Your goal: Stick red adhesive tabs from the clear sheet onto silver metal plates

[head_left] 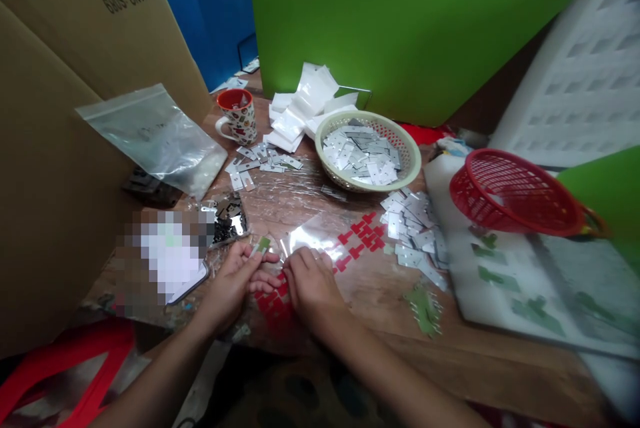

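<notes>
left hand [239, 273]: we see thumb and forefinger pinched on a small flat silver plate with a green end [263, 246]; the other fingers curl loosely, apart from one another.
silver-and-green plate: raised above the wooden counter [380, 298], in front of us; probably gripped near one end so the green part is left uncovered.
right hand [311, 285]: fingers bunched together, tips lowered onto a clear plastic sheet with red t-shaped pieces [367, 233]; whether they hold anything we cannot tell, since the knuckles hide them.
clear sheet: lying flat beneath the right hand, perhaps so that we can reach the red pieces easily.
loose pile of flat silver plates [413, 225]: beside the sheet's far right corner, likely for easy reach.
round cream plastic basket [360, 186]: behind the sheet, seemingly there to keep more silver plates together.
thin green film scraps [425, 309]: nearer us, right of the right hand.
</notes>
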`<state>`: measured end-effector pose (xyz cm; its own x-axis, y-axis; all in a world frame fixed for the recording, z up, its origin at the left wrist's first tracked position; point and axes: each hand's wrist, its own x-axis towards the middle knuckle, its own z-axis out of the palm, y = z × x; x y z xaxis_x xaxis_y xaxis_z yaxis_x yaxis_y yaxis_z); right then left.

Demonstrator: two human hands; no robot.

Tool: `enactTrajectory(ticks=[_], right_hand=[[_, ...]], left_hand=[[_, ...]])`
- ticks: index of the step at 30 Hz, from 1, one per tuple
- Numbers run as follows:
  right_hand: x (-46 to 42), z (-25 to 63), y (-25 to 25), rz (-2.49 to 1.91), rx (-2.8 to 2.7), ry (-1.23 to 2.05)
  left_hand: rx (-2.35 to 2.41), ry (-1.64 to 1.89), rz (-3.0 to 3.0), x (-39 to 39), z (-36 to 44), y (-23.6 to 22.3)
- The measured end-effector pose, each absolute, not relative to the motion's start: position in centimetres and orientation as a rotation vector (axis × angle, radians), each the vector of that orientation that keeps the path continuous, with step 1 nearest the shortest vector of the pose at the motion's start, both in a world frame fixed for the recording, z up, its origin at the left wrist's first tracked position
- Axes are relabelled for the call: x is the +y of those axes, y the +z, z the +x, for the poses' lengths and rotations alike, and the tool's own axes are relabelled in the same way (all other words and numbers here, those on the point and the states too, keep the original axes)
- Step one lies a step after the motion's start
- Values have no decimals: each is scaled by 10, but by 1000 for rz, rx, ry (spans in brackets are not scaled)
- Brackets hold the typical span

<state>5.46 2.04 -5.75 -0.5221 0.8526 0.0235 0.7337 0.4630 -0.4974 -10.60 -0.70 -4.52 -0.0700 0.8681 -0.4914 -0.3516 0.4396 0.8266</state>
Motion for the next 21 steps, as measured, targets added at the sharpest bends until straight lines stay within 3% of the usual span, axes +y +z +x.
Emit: enactTrajectory(ticks=[9,21], right_hand=[[24,58,-52,-1340,-2305,848],[14,58,-60,-1286,-2207,749]], left_hand=[[1299,1017,572,-5,-106,-42],[1306,1007,593,-5,-107,-43]])
